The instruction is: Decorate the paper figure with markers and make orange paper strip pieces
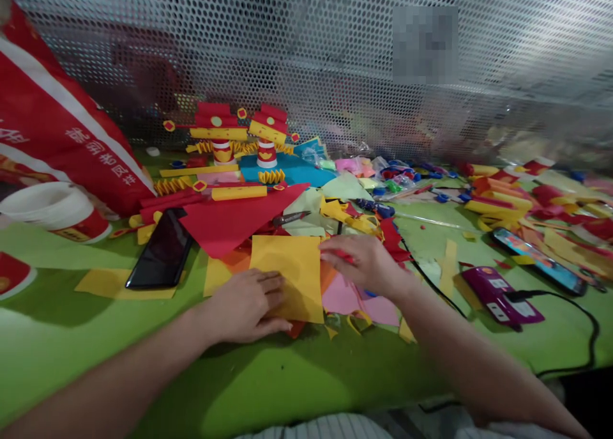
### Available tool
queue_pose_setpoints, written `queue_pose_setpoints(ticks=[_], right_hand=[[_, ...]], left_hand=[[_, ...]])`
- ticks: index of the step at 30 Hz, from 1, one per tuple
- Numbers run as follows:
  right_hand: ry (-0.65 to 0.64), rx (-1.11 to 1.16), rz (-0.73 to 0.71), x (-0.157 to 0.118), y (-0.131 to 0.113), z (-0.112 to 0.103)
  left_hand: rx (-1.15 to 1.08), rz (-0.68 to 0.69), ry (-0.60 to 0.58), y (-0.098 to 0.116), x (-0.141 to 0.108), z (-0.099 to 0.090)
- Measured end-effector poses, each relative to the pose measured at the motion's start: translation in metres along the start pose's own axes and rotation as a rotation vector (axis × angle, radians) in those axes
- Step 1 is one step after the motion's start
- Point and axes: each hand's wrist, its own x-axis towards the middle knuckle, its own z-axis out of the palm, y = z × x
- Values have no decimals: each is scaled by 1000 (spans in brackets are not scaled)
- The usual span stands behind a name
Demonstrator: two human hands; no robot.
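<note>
A square sheet of yellow paper [290, 266] lies in front of me on a pile of coloured paper. My left hand [249, 303] rests over its lower left part, fingers flat and thumb apart. At the sheet's upper right corner, my right hand [361, 263] has its thumb and fingertips closed on the edge. Behind the sheet spreads a large piece of red paper [234, 218] with scissors [291, 218] at its right. Orange, yellow and pink paper [357, 298] shows beneath and beside the sheet.
Left are a black phone [160, 250], white cups [52, 209] and a red bag [71, 107]. Two red-and-yellow paper-cup figures [221, 150] stand behind. To the right lie a purple power strip [500, 295], its black cable [569, 298] and a lit phone [539, 260]. Perforated metal [306, 55] backs the green table [335, 369].
</note>
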Motion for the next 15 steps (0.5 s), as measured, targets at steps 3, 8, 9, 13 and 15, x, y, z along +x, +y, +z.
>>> queue_pose_setpoints(ticks=[3, 8, 9, 13, 15], right_hand=[[-41, -58, 95, 21, 20, -12], [-303, -415, 277, 72, 70, -5], [-347, -483, 300, 83, 80, -1], [-397, -547, 335, 114, 111, 20], [-443, -560, 338, 124, 121, 29]], left_hand=[[41, -32, -31, 1, 2, 1], [1, -9, -19, 3, 5, 4], [-9, -4, -12, 3, 5, 4], [-69, 8, 34, 1, 3, 8], [-99, -10, 81, 1, 3, 9]])
